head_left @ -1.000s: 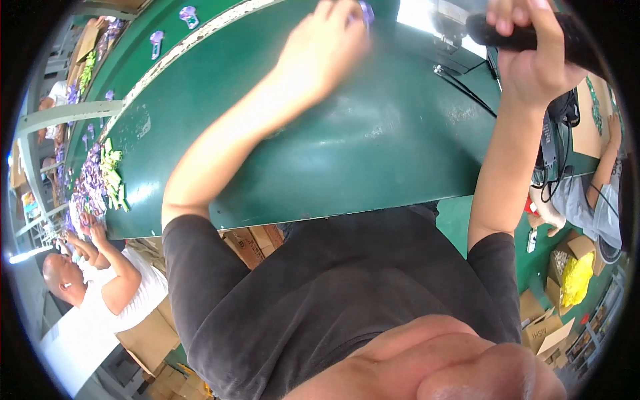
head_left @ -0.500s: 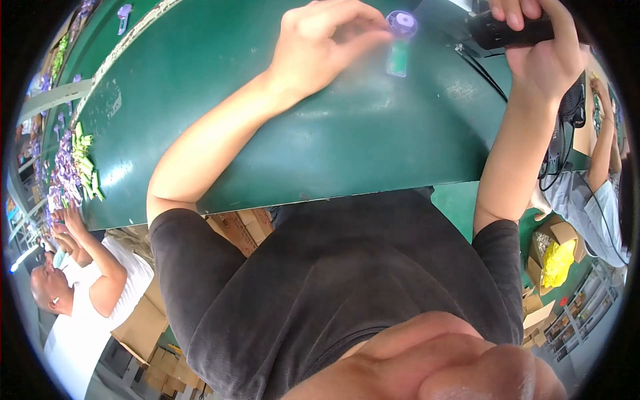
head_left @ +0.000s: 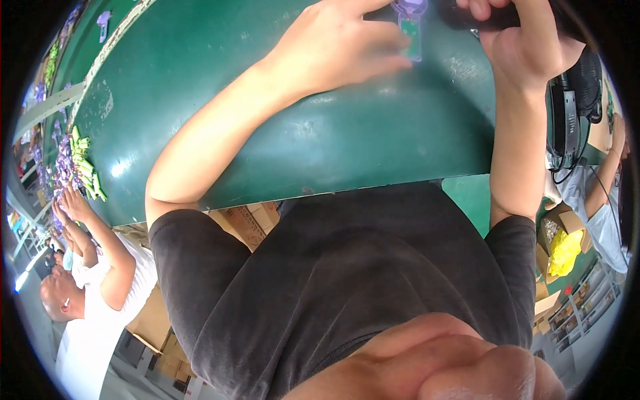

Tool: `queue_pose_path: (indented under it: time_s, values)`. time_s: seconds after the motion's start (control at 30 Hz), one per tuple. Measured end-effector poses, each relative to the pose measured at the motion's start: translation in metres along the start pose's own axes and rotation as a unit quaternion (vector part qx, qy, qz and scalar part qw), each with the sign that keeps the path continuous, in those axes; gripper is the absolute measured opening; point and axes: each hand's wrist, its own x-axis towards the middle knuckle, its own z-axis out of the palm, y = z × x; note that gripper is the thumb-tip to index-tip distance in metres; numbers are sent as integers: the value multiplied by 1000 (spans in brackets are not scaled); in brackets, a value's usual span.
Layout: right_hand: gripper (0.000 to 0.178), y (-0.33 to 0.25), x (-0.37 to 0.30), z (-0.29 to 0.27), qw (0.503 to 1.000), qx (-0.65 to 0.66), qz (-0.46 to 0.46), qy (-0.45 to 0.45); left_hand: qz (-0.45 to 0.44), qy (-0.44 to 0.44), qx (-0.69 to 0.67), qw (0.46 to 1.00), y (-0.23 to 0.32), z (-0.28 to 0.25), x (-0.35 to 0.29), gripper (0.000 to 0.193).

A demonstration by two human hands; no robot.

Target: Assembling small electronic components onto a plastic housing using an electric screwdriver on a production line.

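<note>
Landmark for all places: green table [head_left: 373, 140].
- Heap of purple pieces [head_left: 65, 160]: at the table's left end.
- Co-worker's hands [head_left: 77, 203]: at the table's left end, by that heap.
- Green pieces [head_left: 83, 160]: loose pile, table's left end, just right of the purple heap.
- Lone purple piece [head_left: 103, 23]: past the pale rail [head_left: 87, 81] along the table's far left.
- Co-worker in white [head_left: 120, 280]: off the table's near edge, left.
- Left hand [head_left: 340, 47]: over the table's far middle; fingers apart, tips blurred; cannot tell whether gripping.
- Purple-and-green piece [head_left: 410, 37]: table's far part, right of centre, between both hands. Immediately right of the left fingertips; long axis running far to near, round purple head toward the table's far side, green panel toward its near edge. Left hand nearer; right hand apart from it.
- Right hand [head_left: 527, 47]: over the table's far right; fingers curled round a dark object [head_left: 499, 20], largely hidden.
- Black cabled equipment [head_left: 565, 123]: at the table's right end.
- Yellow bag [head_left: 565, 253]: in a carton, below the table's right end.
</note>
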Motion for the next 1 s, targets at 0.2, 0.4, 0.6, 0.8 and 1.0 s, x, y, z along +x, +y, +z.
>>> queue_pose_path:
  time_s: [0.2,0.4,0.6,0.8,1.0]
  values:
    - [39,8,-3,2,1000,1,-14,-7,65,28,96,993,-8,9,-5,22]
    - [36,16,-4,4,1000,2,-22,-11,2,-16,29,999,3,0,0,20]
    - [29,18,0,7,998,58,16,-10,6,-17,30,999,4,0,2,22]
    - [25,30,4,28,935,345,77,26,-13,-3,17,1000,6,-3,-3,23]
    - [33,5,5,16,988,124,67,68,-48,27,58,997,1,4,1,29]
